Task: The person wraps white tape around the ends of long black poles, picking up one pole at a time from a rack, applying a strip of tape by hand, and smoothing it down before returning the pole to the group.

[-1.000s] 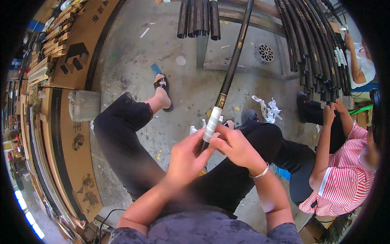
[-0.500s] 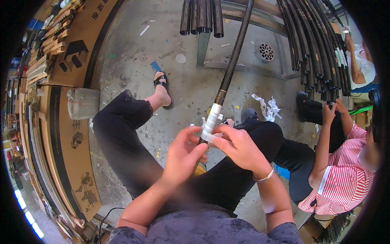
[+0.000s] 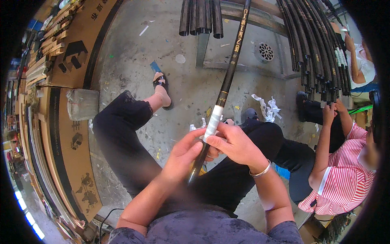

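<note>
A long black rod [image 3: 227,77] with gold lettering, like a fishing rod section, runs from the top of the view down between my hands. White tape [image 3: 214,120] is wound around it in an overlapping band. My left hand [image 3: 183,153] is closed around the rod at the band's lower end, thumb on top. From the other side, my right hand [image 3: 239,144] pinches the tape's lower edge against the rod, and some of its fingers are hidden underneath. The rod's lower end points down toward my lap.
Black tubes [image 3: 201,18] rest on a metal frame ahead, and many black rods [image 3: 317,53] hang at the right. A co-worker in a striped shirt [image 3: 345,179] sits close on the right. White scraps [image 3: 266,109] lie on the floor. Cardboard boxes [image 3: 75,150] line the left.
The rod has turned, so its gold lettering now faces up. The tape strip that was lifted between my hands now lies against the rod. My right hand has closed in on it.
</note>
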`<state>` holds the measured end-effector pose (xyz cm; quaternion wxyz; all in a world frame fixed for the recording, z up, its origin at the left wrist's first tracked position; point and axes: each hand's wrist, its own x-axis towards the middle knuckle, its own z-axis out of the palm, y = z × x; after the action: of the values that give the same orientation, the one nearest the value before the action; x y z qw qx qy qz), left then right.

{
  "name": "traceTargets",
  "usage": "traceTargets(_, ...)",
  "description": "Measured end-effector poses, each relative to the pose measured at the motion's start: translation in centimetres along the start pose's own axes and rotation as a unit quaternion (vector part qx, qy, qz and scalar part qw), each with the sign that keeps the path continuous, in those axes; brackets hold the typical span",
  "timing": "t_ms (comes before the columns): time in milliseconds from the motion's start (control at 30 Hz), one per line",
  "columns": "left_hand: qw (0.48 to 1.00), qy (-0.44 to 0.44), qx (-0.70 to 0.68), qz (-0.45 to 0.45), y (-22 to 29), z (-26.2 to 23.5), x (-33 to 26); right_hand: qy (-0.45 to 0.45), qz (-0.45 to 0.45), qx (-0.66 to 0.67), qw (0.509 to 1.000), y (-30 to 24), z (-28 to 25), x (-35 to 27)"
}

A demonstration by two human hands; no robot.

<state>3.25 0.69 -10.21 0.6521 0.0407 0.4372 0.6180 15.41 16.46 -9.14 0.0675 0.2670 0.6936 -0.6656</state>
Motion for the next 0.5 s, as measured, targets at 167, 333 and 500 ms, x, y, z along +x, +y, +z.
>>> traceTargets(167,0.989,-0.025,0.136,0.045,0.6,1.5,0.4,0.014,0.022,-0.156,0.987,-0.3,0.0,0.9)
traceTargets(333,0.965,0.053,0.227,0.118,-1.6,1.8,1.4,0.026,0.013,-0.095,0.995,-0.4,-0.3,0.7)
traceTargets(500,0.974,0.088,0.202,0.048,-1.1,2.7,0.8,0.001,0.003,-0.069,0.998,-1.4,-1.2,-1.8)
